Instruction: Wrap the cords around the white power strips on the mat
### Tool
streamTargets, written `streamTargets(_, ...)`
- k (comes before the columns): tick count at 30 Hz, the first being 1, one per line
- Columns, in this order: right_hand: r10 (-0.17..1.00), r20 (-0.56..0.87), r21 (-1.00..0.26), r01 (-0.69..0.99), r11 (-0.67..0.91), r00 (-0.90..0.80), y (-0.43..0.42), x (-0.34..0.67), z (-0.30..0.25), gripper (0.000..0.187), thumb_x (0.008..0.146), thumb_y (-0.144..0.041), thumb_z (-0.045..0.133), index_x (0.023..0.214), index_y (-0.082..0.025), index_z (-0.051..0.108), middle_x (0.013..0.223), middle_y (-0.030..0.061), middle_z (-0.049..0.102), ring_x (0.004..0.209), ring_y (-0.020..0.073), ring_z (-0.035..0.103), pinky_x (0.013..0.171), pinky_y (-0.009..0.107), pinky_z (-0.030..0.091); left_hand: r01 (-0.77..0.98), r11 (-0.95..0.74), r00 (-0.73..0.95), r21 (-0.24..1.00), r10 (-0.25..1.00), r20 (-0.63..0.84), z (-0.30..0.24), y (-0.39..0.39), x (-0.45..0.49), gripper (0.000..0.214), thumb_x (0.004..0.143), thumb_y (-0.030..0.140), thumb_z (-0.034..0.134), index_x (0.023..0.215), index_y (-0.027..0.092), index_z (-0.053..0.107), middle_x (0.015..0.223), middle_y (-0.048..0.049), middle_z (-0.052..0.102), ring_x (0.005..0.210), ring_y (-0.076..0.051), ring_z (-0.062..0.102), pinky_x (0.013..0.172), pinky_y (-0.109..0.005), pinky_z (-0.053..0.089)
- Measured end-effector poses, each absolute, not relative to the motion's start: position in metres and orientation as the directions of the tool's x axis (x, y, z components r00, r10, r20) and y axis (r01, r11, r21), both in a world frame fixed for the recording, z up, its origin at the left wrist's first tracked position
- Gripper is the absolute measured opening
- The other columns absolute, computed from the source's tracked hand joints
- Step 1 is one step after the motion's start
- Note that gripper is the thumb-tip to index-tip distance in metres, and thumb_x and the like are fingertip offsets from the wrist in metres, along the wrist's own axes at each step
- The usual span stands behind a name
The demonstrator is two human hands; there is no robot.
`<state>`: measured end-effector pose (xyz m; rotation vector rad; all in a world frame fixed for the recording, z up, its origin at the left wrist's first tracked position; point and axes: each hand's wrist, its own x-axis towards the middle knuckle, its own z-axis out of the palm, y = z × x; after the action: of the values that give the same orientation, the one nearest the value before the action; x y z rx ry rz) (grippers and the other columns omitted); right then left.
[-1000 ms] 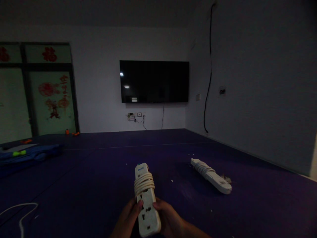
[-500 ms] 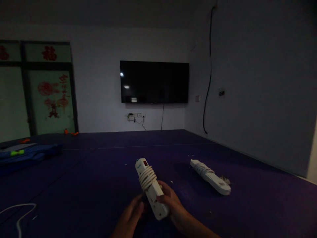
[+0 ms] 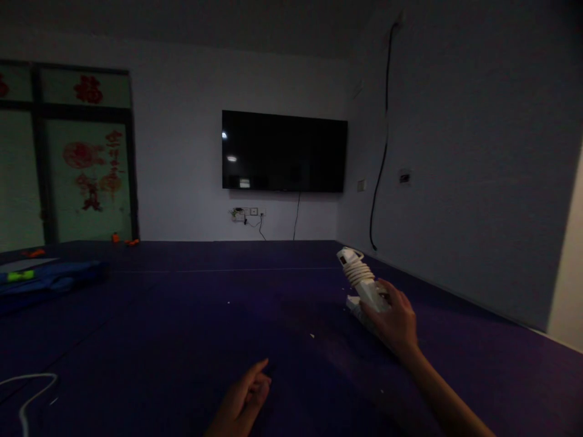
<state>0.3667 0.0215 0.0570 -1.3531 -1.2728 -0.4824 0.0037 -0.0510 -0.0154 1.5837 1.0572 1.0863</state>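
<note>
My right hand [image 3: 396, 318] is wrapped round a white power strip [image 3: 370, 290] with its cord wound in coils about the upper part. The strip is tilted, its end with the dark red switch pointing up and away to the left. Just beneath it, a second white power strip [image 3: 353, 304] lies on the purple surface, mostly hidden by my hand and the first strip. Whether the two touch, I cannot tell. My left hand [image 3: 243, 397] is at the lower middle, holding nothing, its index finger stretched out and the other fingers loosely bent.
The broad purple surface [image 3: 182, 340] carries small white scraps. A white cable [image 3: 34, 394] lies at the lower left, with blue cloth [image 3: 68, 279] beyond it. Orange pieces [image 3: 132, 243] lie near the door. A television [image 3: 285, 152] hangs on the far wall.
My right hand has carried the wound power strip to the right and away, over the second one. My left hand has come off the strip and stays at the lower middle.
</note>
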Motion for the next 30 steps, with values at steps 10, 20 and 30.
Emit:
streamTargets(10,0.453,0.860,-0.261,0.965,-0.008,0.237,-0.003,0.507,0.021,0.057,0.070,-0.049,0.047,0.113,-0.013,0.056,0.093,0.0194,0.059,0.084,0.0329,0.057,0.069,0.041,0.044,0.311,-0.394,0.338,0.865,0.896,0.287,-0.019,-0.050,0.002,0.057,0.082,0.060,0.044,0.127,0.027,0.052,0.113,-0.0084,0.064,0.102,-0.023,0.058,0.093,-0.035,0.042)
streamTargets(20,0.628,0.682,-0.345,0.922,-0.178,0.376,0.017,0.541,-0.020,0.063,0.063,-0.050,0.050,0.115,-0.015,0.056,0.094,0.0143,0.062,0.084,0.0323,0.061,0.069,0.038,0.048,0.433,-0.484,0.426,0.760,0.853,0.301,-0.027,-0.044,-0.004,0.053,0.087,0.054,0.041,0.133,0.027,0.043,0.119,-0.0066,0.061,0.102,-0.018,0.057,0.093,-0.033,0.042)
streamTargets(30,0.648,0.626,-0.427,0.886,-0.180,0.434,0.025,0.541,-0.022,0.074,0.062,-0.050,0.049,0.128,-0.017,0.047,0.104,0.0146,0.058,0.096,0.0331,0.059,0.072,0.038,0.049,0.478,-0.500,0.437,0.722,0.848,0.298,-0.026,-0.045,-0.006,0.053,0.087,0.052,0.041,0.135,0.029,0.040,0.120,-0.0059,0.060,0.099,-0.018,0.058,0.093,-0.033,0.043)
